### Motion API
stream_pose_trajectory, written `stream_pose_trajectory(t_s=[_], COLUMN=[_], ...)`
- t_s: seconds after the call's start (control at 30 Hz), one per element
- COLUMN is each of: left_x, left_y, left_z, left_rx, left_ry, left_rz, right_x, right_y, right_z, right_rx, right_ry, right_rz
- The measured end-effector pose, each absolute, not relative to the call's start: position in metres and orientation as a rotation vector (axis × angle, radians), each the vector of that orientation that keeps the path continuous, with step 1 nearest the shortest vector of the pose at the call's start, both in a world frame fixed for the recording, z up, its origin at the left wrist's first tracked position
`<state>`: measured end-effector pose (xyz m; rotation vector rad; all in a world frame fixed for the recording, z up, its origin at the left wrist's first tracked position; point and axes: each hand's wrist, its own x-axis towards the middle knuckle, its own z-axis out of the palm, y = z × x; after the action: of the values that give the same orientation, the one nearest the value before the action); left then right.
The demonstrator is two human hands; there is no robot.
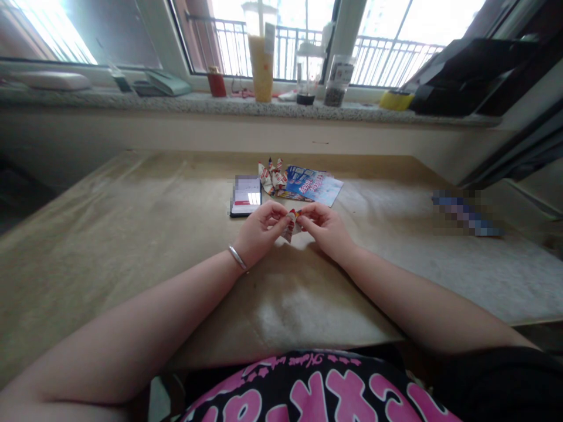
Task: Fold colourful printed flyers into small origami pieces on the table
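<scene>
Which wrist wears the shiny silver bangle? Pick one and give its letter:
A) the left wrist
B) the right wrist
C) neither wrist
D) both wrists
A. The shiny silver bangle sits at the wrist of the left hand, and none shows at the wrist of the right hand; both hands pinch a folded red-and-white paper.

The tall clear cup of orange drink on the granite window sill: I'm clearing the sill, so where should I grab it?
Wrap one hand around the middle of the tall clear cup, coming from the room side. It stands upright and slim, so its body suits one hand, and the window lies right behind it. Avoid the top, where a straw sticks up, and mind the clear jar to its right.
</scene>
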<state>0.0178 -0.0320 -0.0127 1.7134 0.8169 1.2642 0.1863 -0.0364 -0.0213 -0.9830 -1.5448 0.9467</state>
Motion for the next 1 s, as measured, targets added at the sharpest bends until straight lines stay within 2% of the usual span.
stream_pose_trajectory(t_s=[0.27,0.63,1.0], left_x=[0.018,0.018,0.020], left_y=[-0.034,-0.034,-0.036], left_z=[-0.013,-0.011,-0.013], left_rx=[1.674,1.674,1.627], left_ry=[0.788,0.793,0.752], left_rz=[1.274,1.251,1.272], right_x=[0.186,0.186,0.181], right_y=[-0.039,-0.035,-0.047], right_z=[-0.020,-0.017,-0.011], right_rx=[-0.999,-0.964,-0.942], right_ry=[-1.589,-1.484,-1.588], right_rz=[0.831,1.034,0.866])
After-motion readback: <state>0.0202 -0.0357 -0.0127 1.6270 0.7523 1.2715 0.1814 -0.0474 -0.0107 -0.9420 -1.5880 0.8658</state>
